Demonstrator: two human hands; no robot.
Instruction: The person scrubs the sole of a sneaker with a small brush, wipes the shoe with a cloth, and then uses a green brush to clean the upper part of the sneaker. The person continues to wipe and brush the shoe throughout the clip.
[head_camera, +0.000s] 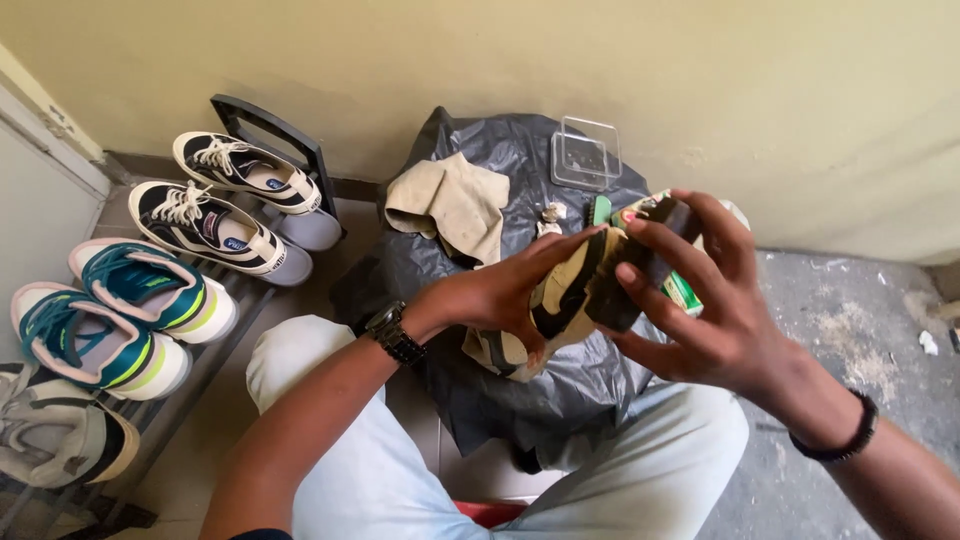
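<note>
A view from above, looking down at a seated person's lap and two bare hands, which met in the centre of the frame. The left hand (500, 290), with a dark watch at the wrist, came in from the lower left and was closed around a beige and black shoe (562, 295), thumb and fingers clamped along its side. The shoe's long axis ran diagonally, from the lower left near the left palm up to the right towards the other hand. The right hand (705, 305), with a dark band at its wrist, came in from the lower right and pinched a dark block-shaped sponge or brush (640, 265) between thumb and fingers, pressed against the shoe's upper right end. Both hands touched the shoe; the left one alone carried it, the right one met it only through the dark block.

Behind the hands, in the middle of the frame, lay a crumpled black plastic sheet (500, 170) with a beige cloth (450, 200) on its upper left part and a clear plastic lid (586, 152) at its top. A green and white box (683, 292) showed just behind the right fingers. On the left, a dark rack (275, 130) held black and white sneakers (215, 225) and, lower down, teal and white sneakers (130, 310).
</note>
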